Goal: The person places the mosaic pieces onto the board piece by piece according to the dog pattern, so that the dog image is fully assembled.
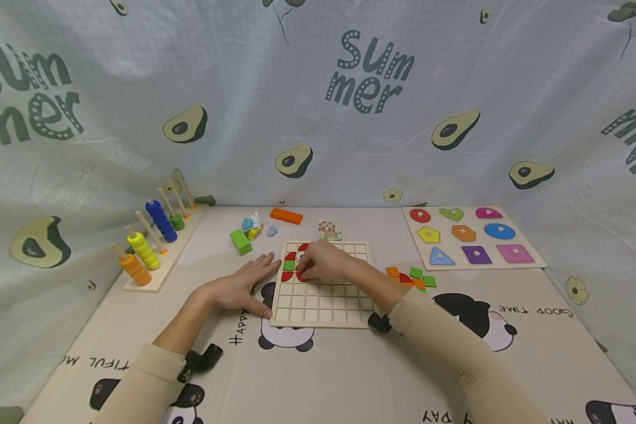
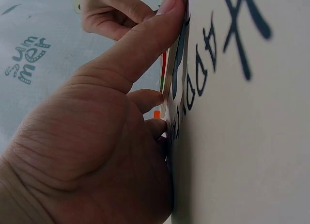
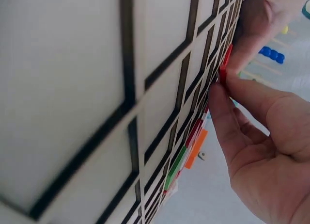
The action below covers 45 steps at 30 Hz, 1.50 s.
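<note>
A wooden grid board (image 1: 323,315) lies on the table, with several red pieces (image 1: 287,275) and a green tile (image 1: 289,265) in its upper left cells. Along the board's left edge, my left hand (image 1: 242,287) is spread with thumb and fingertips against the rim. The right hand (image 1: 323,261) is over the upper left cells and hides some of them from the head view. Seen from the right wrist, the thumb and finger of the right hand (image 3: 261,136) pinch a red piece (image 3: 223,73) close over the grid.
Orange, green and red tiles (image 1: 418,283) lie right of the board. Behind it are a small picture card (image 1: 330,229), an orange block (image 1: 286,216), a green block (image 1: 241,241) and a small figurine (image 1: 252,225). A bead stacker (image 1: 161,274) stands left, a shape puzzle (image 1: 519,271) right.
</note>
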### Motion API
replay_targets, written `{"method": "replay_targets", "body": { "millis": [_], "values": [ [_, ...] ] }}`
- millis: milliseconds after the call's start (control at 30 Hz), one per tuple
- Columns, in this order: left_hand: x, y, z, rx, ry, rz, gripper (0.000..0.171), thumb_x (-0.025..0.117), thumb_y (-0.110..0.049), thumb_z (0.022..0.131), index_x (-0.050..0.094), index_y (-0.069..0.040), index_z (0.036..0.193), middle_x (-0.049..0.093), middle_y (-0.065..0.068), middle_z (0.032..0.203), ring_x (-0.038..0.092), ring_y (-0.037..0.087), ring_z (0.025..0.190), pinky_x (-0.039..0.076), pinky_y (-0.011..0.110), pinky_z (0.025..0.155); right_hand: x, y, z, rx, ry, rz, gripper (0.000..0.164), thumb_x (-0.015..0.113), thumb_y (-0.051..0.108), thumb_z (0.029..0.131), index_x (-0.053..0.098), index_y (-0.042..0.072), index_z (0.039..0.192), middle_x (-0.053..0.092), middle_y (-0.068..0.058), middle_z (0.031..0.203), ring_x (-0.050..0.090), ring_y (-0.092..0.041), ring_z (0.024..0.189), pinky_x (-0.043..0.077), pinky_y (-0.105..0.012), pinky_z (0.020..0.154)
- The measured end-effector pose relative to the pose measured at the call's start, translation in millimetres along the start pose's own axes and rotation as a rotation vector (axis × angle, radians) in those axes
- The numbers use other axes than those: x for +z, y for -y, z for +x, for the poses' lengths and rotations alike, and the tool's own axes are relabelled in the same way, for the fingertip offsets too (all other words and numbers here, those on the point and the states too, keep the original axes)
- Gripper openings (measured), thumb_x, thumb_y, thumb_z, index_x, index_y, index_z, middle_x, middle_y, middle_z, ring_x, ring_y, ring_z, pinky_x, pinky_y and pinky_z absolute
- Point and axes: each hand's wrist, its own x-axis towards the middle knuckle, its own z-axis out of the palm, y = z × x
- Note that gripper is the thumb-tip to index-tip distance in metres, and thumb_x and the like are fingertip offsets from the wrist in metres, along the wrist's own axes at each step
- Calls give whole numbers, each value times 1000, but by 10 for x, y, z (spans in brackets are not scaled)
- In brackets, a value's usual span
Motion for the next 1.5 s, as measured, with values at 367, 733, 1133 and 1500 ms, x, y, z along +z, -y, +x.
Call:
{"method": "replay_targets", "body": {
  "millis": [367,733,1133,1500],
  "values": [
    [20,37,5,-13,-2,7,116,78,-62,64,13,-31,155,-5,-5,161,-9,25,147,-2,55,117,65,67,-25,-87,26,-182,9,70,17,88,76,12,94,69,8,83,56,-6,75,48,-19,70],
    [30,26,-9,-4,-5,11,115,78,-61,66,13,-29,155,-5,-4,162,-9,26,147,-2,54,117,114,104,-26,-68,-8,-251,8,69,18,90,75,13,89,66,10,76,54,-6,67,47,-18,65],
    [9,16,4,3,-7,17,114,78,-60,66,14,-29,155,-4,-4,162,-9,26,147,-2,55,117,81,97,-56,-28,13,-197,9,68,18,90,76,14,93,67,10,80,56,-6,70,49,-16,68],
    [12,23,16,4,-8,17,114,78,-61,65,14,-30,155,-4,-4,162,-8,25,148,-2,54,117,63,43,-65,-66,-4,-226,10,66,11,90,73,13,85,61,8,72,50,-8,66,43,-20,62]
  ]
}}
